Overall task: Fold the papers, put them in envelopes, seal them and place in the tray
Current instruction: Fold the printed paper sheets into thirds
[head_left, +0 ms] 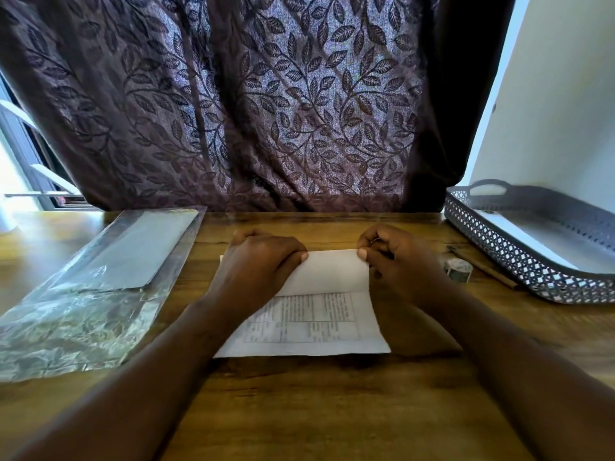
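Note:
A printed white paper lies in the middle of the wooden table, its far part folded over toward me so the blank back shows. My left hand presses on the left end of the fold, fingers curled. My right hand pinches the fold's right corner between thumb and fingers. A clear plastic pack of envelopes lies to the left. The grey lattice tray stands at the right with a white envelope inside.
A small roll of tape and a brown pencil-like stick lie between the paper and the tray. A dark leaf-patterned curtain hangs along the table's far edge. A white wall rises behind the tray.

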`<state>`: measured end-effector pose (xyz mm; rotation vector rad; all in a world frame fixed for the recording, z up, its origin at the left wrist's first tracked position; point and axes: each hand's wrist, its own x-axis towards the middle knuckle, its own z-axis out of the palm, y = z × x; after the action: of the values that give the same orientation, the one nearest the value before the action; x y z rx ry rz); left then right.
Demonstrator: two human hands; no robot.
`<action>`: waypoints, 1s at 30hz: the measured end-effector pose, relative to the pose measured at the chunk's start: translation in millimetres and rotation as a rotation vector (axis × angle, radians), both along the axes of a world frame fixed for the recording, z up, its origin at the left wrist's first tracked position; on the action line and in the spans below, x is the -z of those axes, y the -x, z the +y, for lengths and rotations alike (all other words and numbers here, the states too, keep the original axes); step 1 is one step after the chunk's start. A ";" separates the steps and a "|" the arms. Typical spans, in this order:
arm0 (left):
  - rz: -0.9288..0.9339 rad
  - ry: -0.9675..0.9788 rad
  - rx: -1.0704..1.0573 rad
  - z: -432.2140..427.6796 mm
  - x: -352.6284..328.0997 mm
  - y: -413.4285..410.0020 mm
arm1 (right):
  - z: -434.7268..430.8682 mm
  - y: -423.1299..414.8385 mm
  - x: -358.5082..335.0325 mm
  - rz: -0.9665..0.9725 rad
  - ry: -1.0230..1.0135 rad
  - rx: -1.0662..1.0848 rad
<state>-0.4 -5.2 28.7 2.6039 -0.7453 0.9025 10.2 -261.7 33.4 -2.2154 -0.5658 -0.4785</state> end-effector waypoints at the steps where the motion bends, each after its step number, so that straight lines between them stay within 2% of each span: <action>1: -0.006 0.007 -0.011 2.3 0.3 -1.1 | -5.5 -2.9 0.2 0.021 -0.008 0.012; 8: -0.005 0.171 -0.133 21.5 8.3 -8.7 | -29.7 -14.0 6.9 0.107 -0.112 0.061; 16: 0.173 0.370 -0.191 38.3 15.7 -25.6 | -32.1 -16.0 8.3 0.195 -0.196 0.084; 21: 0.310 0.575 -0.110 42.0 20.0 -34.5 | -28.2 -15.4 7.9 0.230 -0.221 0.111; 24: 0.396 0.750 0.042 38.3 19.9 -30.3 | -28.3 -16.3 8.0 0.248 -0.248 0.134; 27: 0.669 0.950 0.245 32.5 16.5 -24.2 | -28.2 -17.9 9.5 0.270 -0.306 0.126; 30: 0.852 0.970 0.357 31.5 18.6 -24.2 | -28.2 -20.5 12.0 0.278 -0.383 0.110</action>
<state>23.8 26.3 10.1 1.6310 -0.3487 -0.0419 30.7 -289.8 21.4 -1.9052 -0.1856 -0.2968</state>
